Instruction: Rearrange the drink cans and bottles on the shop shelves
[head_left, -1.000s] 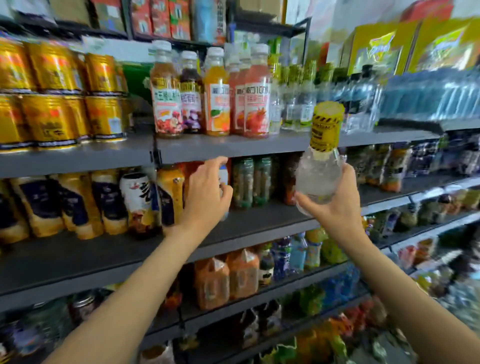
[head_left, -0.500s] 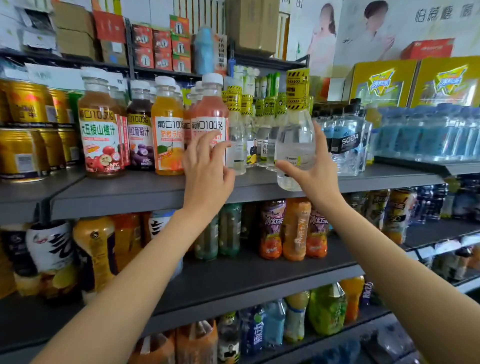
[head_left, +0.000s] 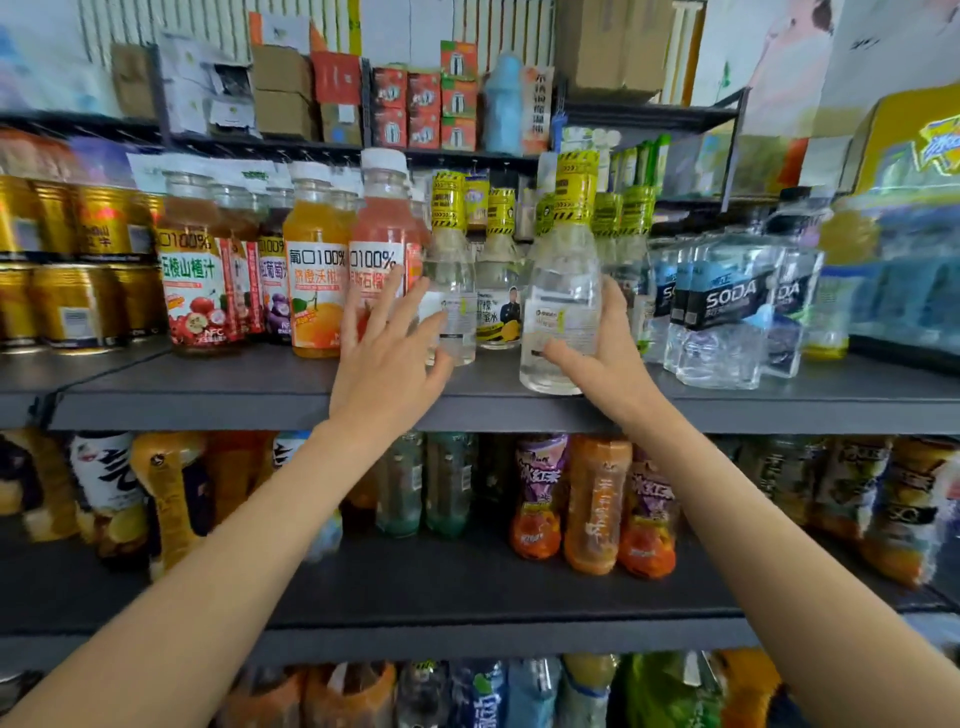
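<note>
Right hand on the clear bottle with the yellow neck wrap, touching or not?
Touching. The head view shows the right hand wrapped round the clear bottle, thumb across the front and fingers behind its right side, with its base at the shelf edge.

the soda water bottles (head_left: 727, 312) on the upper shelf carry a dark band reading "soda" in white capitals; the orange juice bottle (head_left: 317, 275) has a white label reading "100%" above chinese characters, and the pink juice bottle (head_left: 382, 244) beside it shows "100%" as well; the red juice bottle (head_left: 195, 275) reads "100%" at the top of its label and "nfc" near the bottom. the print on the clear bottle (head_left: 563, 306) in the right hand (head_left: 605, 358) is too small to read.
</note>
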